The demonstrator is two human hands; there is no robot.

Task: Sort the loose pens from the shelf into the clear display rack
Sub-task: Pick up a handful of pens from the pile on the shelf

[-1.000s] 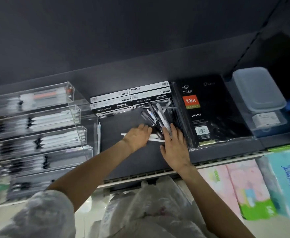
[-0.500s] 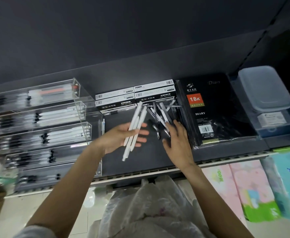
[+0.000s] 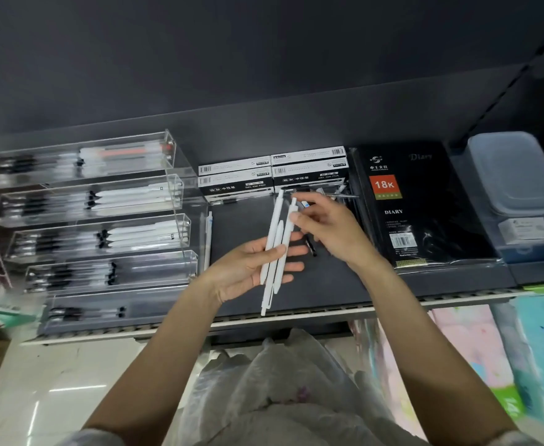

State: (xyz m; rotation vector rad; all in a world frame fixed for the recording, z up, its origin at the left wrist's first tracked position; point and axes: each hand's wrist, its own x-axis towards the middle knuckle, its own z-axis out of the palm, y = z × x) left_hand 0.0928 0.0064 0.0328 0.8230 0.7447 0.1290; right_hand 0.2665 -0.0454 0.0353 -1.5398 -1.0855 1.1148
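Head view: above the dark grey shelf (image 3: 312, 284), the left hand (image 3: 248, 268) lies palm up, thumb clamping a bundle of slim white pens (image 3: 275, 249). The right hand (image 3: 331, 226) pinches the bundle's top end with its fingers (image 3: 296, 217). The tiered clear acrylic rack (image 3: 97, 226) stands left of the hands.

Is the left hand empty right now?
No, the left hand holds a bunch of white pens while the right hand pinches one at its top.
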